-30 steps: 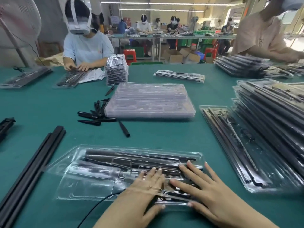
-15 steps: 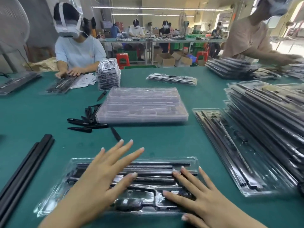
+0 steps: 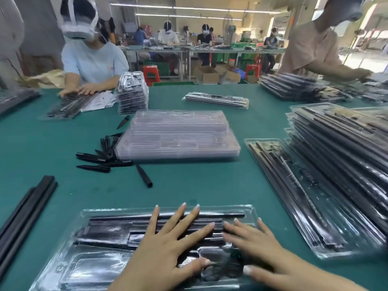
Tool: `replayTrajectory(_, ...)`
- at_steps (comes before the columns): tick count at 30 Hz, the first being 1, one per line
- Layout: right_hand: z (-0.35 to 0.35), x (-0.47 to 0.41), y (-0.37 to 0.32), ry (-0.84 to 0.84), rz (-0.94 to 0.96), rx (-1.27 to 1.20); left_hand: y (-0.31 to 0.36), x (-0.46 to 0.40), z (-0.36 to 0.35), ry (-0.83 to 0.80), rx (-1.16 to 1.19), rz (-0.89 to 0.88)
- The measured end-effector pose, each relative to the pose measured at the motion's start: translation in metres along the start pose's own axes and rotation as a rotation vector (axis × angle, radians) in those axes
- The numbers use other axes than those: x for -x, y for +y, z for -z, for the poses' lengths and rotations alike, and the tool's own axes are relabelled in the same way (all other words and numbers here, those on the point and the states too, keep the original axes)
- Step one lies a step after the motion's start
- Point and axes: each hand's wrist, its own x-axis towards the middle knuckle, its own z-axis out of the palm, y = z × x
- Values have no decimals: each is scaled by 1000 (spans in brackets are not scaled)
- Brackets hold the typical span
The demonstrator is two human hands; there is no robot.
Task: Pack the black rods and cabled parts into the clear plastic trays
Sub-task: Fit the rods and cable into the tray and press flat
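- Left hand (image 3: 168, 246) flat on the near clear tray (image 3: 88, 261), fingers straight and spread, pressing on its cover, gripping nothing.
- Right hand (image 3: 264, 255) flat beside it on the same tray, fingers straight, thumb low near the tray's front compartment, holding nothing.
- Black rods (image 3: 117, 229) lying lengthwise inside that tray, under the clear plastic.
- Stack of empty clear trays (image 3: 178, 139) mid-bench, loose black tips (image 3: 100, 156) just left of it.
- Long black bars (image 3: 25, 208) on the green bench (image 3: 199, 185) at left.
- Filled trays (image 3: 340, 156) piled at right, one filled tray (image 3: 294, 196) lying single beside them.
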Motion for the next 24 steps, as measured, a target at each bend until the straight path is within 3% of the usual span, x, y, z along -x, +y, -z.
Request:
replayTrajectory(2,13,1,15,9,-60,-284,-1,-1,3,-22,31,0)
replayTrajectory(3,21,-1,22,15,-102,-293,-1,-1,2,-15,85,-17)
replayTrajectory(5,39,-15,33,-75,-220,-222,-6,-4,-10,146,174,-73)
replayTrajectory(8,51,-35,32,-309,-279,-64,-7,-4,-16,165,192,-88)
replayTrajectory(12,51,-46,30,-459,-311,57,-7,-3,-17,158,177,-87)
replayTrajectory(24,61,-55,31,-452,-253,34,-7,-4,-18,156,187,-90)
